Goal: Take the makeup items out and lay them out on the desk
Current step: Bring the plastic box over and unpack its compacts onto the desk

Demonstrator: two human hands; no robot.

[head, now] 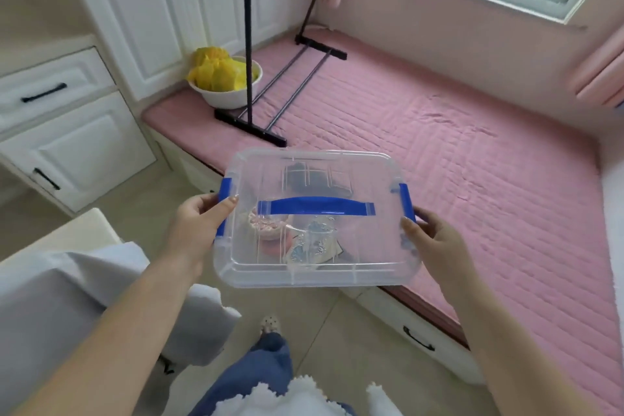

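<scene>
Both hands up, carrying a clear plastic box (314, 257) in mid-air above the floor, lid on! Left hand (199, 230) has its grip closed on the left blue latch (225, 191), right hand (435, 243) closed on the right edge. Inside: a small pinkish jar (268, 224) and a shiny packet (312, 246), blurred. On the pink mat (456, 152), a white bowl (226, 96) of yellow things.

Makeup items (270, 226) lie in the lidded box (314, 273); bowl (226, 96) on the mat (439, 152) behind, left.
</scene>
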